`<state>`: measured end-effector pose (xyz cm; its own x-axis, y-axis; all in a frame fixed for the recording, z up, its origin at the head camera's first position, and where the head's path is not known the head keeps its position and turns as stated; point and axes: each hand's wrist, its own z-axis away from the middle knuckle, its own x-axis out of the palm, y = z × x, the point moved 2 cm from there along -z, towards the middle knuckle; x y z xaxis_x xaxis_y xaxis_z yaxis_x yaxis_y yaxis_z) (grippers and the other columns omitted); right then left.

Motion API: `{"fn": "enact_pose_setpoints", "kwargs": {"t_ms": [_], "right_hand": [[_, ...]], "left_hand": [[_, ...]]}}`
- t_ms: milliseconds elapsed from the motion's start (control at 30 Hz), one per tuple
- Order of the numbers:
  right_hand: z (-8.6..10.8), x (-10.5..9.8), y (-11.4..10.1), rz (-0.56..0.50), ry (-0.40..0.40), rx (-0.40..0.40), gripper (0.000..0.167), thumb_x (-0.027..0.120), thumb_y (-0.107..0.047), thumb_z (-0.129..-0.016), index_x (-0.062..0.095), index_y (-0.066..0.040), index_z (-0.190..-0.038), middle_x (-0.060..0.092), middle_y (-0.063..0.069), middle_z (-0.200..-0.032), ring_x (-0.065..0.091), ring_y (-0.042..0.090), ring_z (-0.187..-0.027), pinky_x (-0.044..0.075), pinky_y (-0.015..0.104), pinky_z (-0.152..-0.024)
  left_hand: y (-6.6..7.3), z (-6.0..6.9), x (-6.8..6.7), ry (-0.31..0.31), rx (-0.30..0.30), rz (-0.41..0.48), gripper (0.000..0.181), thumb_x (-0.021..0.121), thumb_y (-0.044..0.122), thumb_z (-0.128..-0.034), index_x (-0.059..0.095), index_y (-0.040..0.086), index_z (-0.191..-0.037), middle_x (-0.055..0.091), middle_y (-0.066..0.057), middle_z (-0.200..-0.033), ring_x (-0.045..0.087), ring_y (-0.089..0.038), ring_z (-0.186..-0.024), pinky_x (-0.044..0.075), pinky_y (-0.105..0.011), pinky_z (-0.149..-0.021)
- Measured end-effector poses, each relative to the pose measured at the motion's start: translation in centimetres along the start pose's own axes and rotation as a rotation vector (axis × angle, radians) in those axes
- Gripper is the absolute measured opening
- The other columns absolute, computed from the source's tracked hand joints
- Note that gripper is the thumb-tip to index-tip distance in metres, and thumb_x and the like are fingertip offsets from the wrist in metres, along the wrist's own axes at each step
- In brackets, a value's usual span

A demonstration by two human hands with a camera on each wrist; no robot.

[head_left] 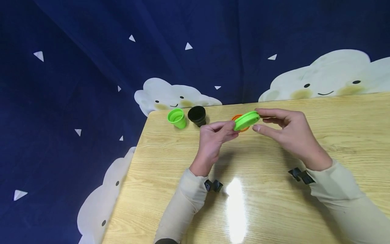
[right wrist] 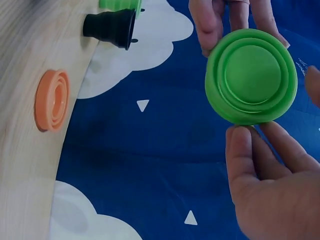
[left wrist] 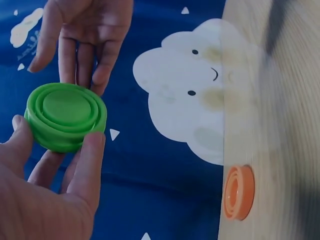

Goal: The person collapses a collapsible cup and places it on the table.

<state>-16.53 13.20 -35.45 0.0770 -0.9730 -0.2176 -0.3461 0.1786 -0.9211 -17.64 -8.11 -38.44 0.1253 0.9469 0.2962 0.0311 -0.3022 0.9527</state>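
A green collapsible cup, folded into a flat ringed disc, is held tilted above the table. My left hand grips its edge; the left wrist view shows thumb and fingers around the cup. At the opposite edge is my right hand, its fingers extended to the rim and its thumb spread apart from them. In the right wrist view, the right thumb comes close to the rim; contact is hard to tell. Behind the cup lies an orange collapsed cup, partly hidden in the head view.
An opened-out green cup and a black cup stand side by side at the table's back left. The wooden table ends at a dark blue cloth with white clouds. Glare marks the tabletop between the forearms.
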Motion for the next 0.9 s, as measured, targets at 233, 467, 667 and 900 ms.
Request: {"fn": "enact_pose_setpoints", "kwargs": {"t_ms": [233,467,667,900], "right_hand": [[-0.2,0.2,0.1,-0.082,-0.014,0.025,0.049,0.087,0.003,-0.076,0.069,0.007,-0.121,0.069,0.012,-0.122,0.069,0.015,-0.102,0.055,0.021,-0.088],[-0.7,1.1,0.7,-0.032,-0.026,0.075,0.060,0.091,-0.004,-0.072,0.066,-0.001,-0.127,0.066,0.011,-0.125,0.068,0.014,-0.103,0.054,0.019,-0.087],[-1.7,2.2,1.0,-0.002,-0.007,0.019,0.064,0.092,-0.001,-0.070,0.066,-0.003,-0.128,0.067,0.012,-0.124,0.068,0.017,-0.105,0.053,0.018,-0.088],[-2.9,3.1,2.0,0.066,-0.027,0.013,0.062,0.093,-0.008,-0.071,0.067,-0.004,-0.127,0.068,0.010,-0.122,0.068,0.023,-0.106,0.053,0.015,-0.085]], "left_hand": [[0.5,0.1,-0.2,0.077,0.144,-0.163,0.029,0.084,-0.001,-0.0789,0.075,-0.007,-0.106,0.075,-0.012,-0.101,0.073,-0.023,-0.091,0.060,-0.039,-0.082],[1.2,0.2,-0.1,0.085,0.273,-0.231,0.040,0.086,-0.012,-0.0694,0.073,-0.010,-0.107,0.073,-0.017,-0.109,0.071,-0.027,-0.101,0.060,-0.038,-0.083],[1.5,-0.2,-0.4,0.112,0.365,-0.404,0.042,0.089,-0.007,-0.0673,0.074,-0.010,-0.106,0.072,-0.020,-0.108,0.070,-0.026,-0.104,0.059,-0.035,-0.086],[1.3,-0.7,-1.2,0.108,0.367,-0.538,0.047,0.090,-0.005,-0.0683,0.072,-0.009,-0.111,0.071,-0.017,-0.115,0.068,-0.020,-0.108,0.059,-0.030,-0.085]]}}
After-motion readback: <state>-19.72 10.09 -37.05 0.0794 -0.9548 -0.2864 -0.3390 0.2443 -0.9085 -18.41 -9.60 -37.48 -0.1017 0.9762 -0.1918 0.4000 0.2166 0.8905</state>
